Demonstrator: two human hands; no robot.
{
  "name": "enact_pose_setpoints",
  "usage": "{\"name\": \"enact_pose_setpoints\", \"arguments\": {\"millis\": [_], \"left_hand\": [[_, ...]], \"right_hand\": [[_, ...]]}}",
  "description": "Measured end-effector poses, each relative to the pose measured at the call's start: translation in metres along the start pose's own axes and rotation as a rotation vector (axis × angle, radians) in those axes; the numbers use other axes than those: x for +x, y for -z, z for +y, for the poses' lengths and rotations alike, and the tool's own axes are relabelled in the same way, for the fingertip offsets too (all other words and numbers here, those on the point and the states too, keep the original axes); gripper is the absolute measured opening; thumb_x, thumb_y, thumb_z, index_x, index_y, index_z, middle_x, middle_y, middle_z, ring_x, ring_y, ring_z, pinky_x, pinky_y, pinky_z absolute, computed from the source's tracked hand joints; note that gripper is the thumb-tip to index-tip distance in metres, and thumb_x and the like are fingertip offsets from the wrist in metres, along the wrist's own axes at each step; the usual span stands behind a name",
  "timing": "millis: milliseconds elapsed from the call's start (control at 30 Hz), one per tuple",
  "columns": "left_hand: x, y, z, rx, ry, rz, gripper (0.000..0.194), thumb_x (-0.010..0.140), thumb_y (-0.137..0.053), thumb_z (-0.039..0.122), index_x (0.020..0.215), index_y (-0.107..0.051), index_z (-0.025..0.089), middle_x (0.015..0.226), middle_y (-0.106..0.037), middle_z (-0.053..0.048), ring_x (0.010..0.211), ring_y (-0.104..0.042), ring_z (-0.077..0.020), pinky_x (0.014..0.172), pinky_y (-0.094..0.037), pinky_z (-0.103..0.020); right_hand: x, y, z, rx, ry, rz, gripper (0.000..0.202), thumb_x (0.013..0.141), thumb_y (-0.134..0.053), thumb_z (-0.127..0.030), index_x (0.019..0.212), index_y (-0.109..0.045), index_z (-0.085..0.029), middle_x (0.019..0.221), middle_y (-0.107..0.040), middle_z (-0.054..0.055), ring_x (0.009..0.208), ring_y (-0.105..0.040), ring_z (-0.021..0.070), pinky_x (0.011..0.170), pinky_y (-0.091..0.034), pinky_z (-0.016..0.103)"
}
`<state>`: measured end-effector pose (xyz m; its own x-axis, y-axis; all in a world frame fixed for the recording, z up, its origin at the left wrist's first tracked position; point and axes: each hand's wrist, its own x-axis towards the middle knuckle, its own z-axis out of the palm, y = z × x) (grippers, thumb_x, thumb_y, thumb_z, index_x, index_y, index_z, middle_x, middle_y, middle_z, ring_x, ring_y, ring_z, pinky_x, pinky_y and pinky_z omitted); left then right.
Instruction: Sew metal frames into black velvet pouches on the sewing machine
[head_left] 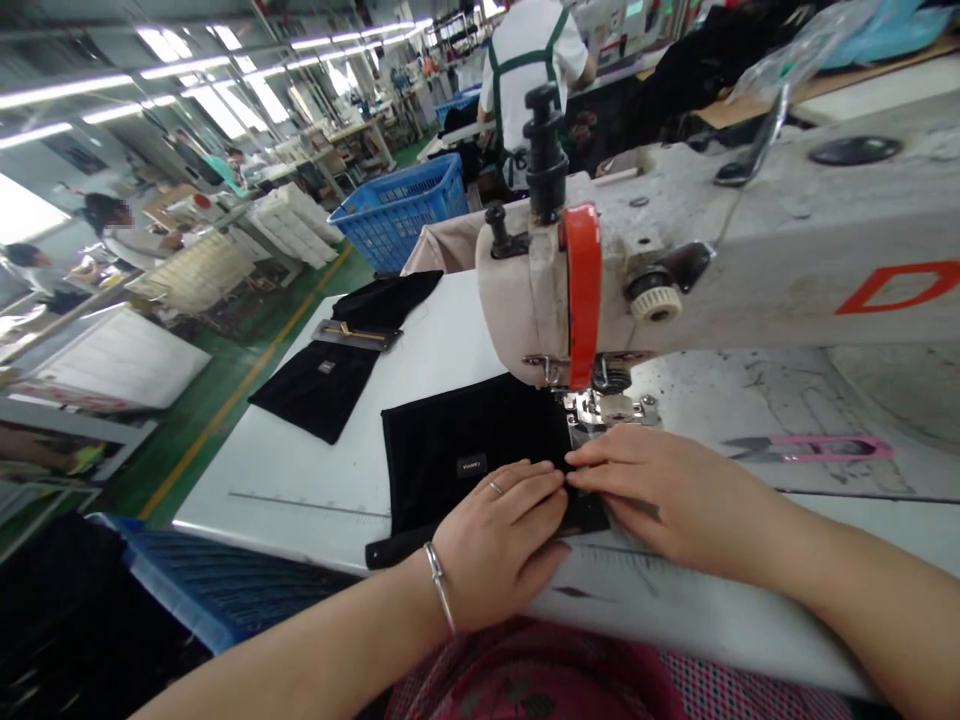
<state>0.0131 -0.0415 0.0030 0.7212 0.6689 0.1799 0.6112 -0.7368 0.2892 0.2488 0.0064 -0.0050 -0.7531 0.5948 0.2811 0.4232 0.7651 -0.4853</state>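
Observation:
A black fabric piece point(427, 450) with a small label lies on the white sewing table, its right edge beside the presser foot point(600, 408) of a sewing machine point(720, 220). On its lower right part rests my left hand point(502, 530), fingers stretched out and pressing down; it wears a ring and a bracelet. My right hand point(667, 490) is just in front of the presser foot, its fingers close together on the fabric's right edge, fingertips almost meeting those of the left. What lies beneath the right palm is mostly hidden. Pink-handled thread snips point(832, 448) lie right of that hand.
Another labelled black piece point(322, 385) lies at the table's far left, with a metal ruler-like strip point(360, 335) across it. Blue baskets stand behind the table point(405, 210) and at lower left point(217, 580). A person in a white shirt point(525, 75) works ahead.

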Motion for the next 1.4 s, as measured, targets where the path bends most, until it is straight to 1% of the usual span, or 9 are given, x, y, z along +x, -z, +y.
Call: {"name": "enact_pose_setpoints", "arguments": {"millis": [200, 367, 700, 800, 900, 1000, 1200, 1300, 1400], "left_hand": [[0.018, -0.001, -0.029, -0.029, -0.071, 0.042, 0.035, 0.091, -0.052, 0.028, 0.122, -0.056, 0.012, 0.127, -0.059, -0.011, 0.126, -0.05, -0.0221, 0.112, -0.04, -0.04], [0.034, 0.001, -0.053, -0.058, -0.125, 0.064, 0.033, 0.089, -0.052, 0.026, 0.119, -0.057, 0.014, 0.127, -0.059, -0.011, 0.126, -0.05, -0.0221, 0.11, -0.042, -0.042], [0.054, -0.001, -0.082, -0.03, -0.177, 0.116, 0.03, 0.09, -0.056, 0.03, 0.115, -0.061, 0.015, 0.121, -0.062, -0.01, 0.117, -0.056, -0.0232, 0.104, -0.046, -0.041], [0.053, 0.0, -0.087, -0.037, -0.19, 0.1, 0.03, 0.091, -0.057, 0.03, 0.116, -0.061, 0.015, 0.122, -0.062, -0.01, 0.118, -0.055, -0.0236, 0.102, -0.046, -0.042], [0.052, 0.004, -0.096, -0.08, -0.19, 0.126, 0.023, 0.09, -0.06, 0.027, 0.11, -0.066, 0.018, 0.116, -0.066, -0.009, 0.114, -0.058, -0.0223, 0.099, -0.048, -0.043], [0.053, 0.007, -0.103, -0.185, -0.192, 0.176, 0.016, 0.089, -0.06, 0.02, 0.103, -0.068, 0.019, 0.11, -0.069, -0.007, 0.108, -0.061, -0.0197, 0.096, -0.051, -0.041], [0.055, 0.004, -0.087, -0.226, -0.172, 0.226, 0.009, 0.087, -0.059, 0.013, 0.088, -0.067, 0.017, 0.099, -0.073, -0.004, 0.096, -0.066, -0.0162, 0.089, -0.053, -0.035], [0.054, 0.001, -0.073, -0.156, -0.138, 0.202, 0.013, 0.089, -0.056, 0.012, 0.09, -0.067, 0.017, 0.101, -0.072, -0.004, 0.096, -0.065, -0.0159, 0.088, -0.053, -0.034], [0.053, -0.001, -0.066, -0.124, -0.111, 0.177, 0.014, 0.091, -0.053, 0.014, 0.093, -0.067, 0.017, 0.102, -0.071, -0.004, 0.095, -0.065, -0.0154, 0.089, -0.053, -0.033]], "right_hand": [[0.004, -0.003, 0.005, -0.081, 0.003, 0.027, 0.036, 0.085, -0.047, -0.009, 0.116, -0.064, -0.018, 0.118, -0.064, 0.008, 0.105, -0.058, 0.0233, 0.092, -0.049, 0.045], [0.007, -0.01, 0.007, -0.182, -0.147, 0.015, 0.042, 0.086, -0.046, -0.011, 0.125, -0.057, -0.019, 0.118, -0.061, 0.01, 0.1, -0.059, 0.0247, 0.083, -0.05, 0.042], [0.015, -0.012, 0.004, -0.402, -0.276, 0.03, 0.034, 0.086, -0.047, -0.021, 0.118, -0.057, -0.021, 0.083, -0.068, 0.004, 0.067, -0.06, 0.0204, 0.053, -0.036, 0.03], [0.013, -0.011, 0.005, -0.37, -0.264, 0.054, 0.029, 0.087, -0.046, -0.02, 0.113, -0.059, -0.021, 0.086, -0.067, 0.004, 0.072, -0.061, 0.021, 0.057, -0.04, 0.031], [0.011, -0.006, 0.009, -0.317, -0.237, 0.195, 0.021, 0.089, -0.046, -0.02, 0.103, -0.062, -0.019, 0.102, -0.065, 0.008, 0.09, -0.06, 0.0235, 0.071, -0.046, 0.034], [0.01, -0.001, 0.014, -0.367, -0.281, 0.285, 0.016, 0.091, -0.048, -0.025, 0.09, -0.063, -0.019, 0.097, -0.064, 0.009, 0.092, -0.058, 0.0249, 0.074, -0.045, 0.036], [0.012, -0.002, 0.013, -0.507, -0.38, 0.172, 0.038, 0.092, -0.05, -0.041, 0.062, -0.06, -0.021, 0.064, -0.057, 0.005, 0.066, -0.053, 0.0213, 0.06, -0.039, 0.034], [0.014, -0.005, 0.008, -0.327, -0.232, 0.219, 0.017, 0.091, -0.053, -0.03, 0.086, -0.066, -0.02, 0.086, -0.066, 0.006, 0.085, -0.058, 0.0228, 0.073, -0.046, 0.036], [0.015, -0.009, 0.007, -0.186, -0.146, 0.188, 0.017, 0.091, -0.053, -0.018, 0.102, -0.065, -0.022, 0.1, -0.068, 0.005, 0.093, -0.061, 0.0209, 0.08, -0.049, 0.036]]}}
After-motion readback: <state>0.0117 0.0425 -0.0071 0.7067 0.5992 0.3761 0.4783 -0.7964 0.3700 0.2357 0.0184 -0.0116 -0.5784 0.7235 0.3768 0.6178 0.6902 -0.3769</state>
